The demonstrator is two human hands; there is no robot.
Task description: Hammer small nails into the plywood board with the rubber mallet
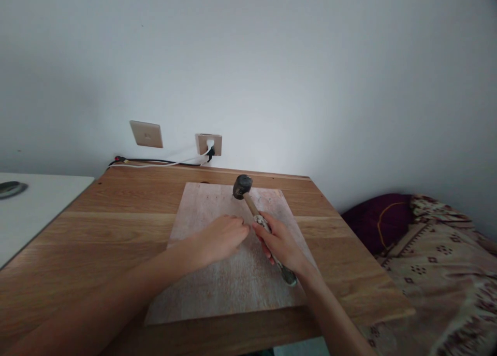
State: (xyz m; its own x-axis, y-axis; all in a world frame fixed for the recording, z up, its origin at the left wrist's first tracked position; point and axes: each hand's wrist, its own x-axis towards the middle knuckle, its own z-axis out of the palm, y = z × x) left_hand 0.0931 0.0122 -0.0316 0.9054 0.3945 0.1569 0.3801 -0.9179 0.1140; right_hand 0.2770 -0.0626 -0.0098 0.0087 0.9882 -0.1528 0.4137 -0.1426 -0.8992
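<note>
From the head camera, you have a wooden board [217, 288] lying flat on the desk [116, 226], in the middle between your arms, with a hammer [252, 205] over it. The fingers of your right hand [281, 242] are wrapped around the hammer's handle; its black head [242, 187] points to the far side, over the far part of the board, and the butt end [289, 278] sticks out on the near side of your grip. Whether the head rests on the wood or hangs just above it, I cannot tell. Your left hand [225, 237] reaches in from the left, over the board, its fingers bent inward and their tips just beside your right thumb; I cannot tell whether they are fully closed, or whether they hold anything small. Along the far side of the desk a white cable [155, 165] runs to a socket [218, 144] on the wall, well apart from the hammer, and a patterned cloth [435, 273] lies off to the right. The step in hand looks like getting the hammer placed and steadied for work on the board, though that is a judgement. Your next move would seem to call for a firm right grip, the head lined up over the spot you choose, and your left fingers kept well out of the hammer's path.
</note>
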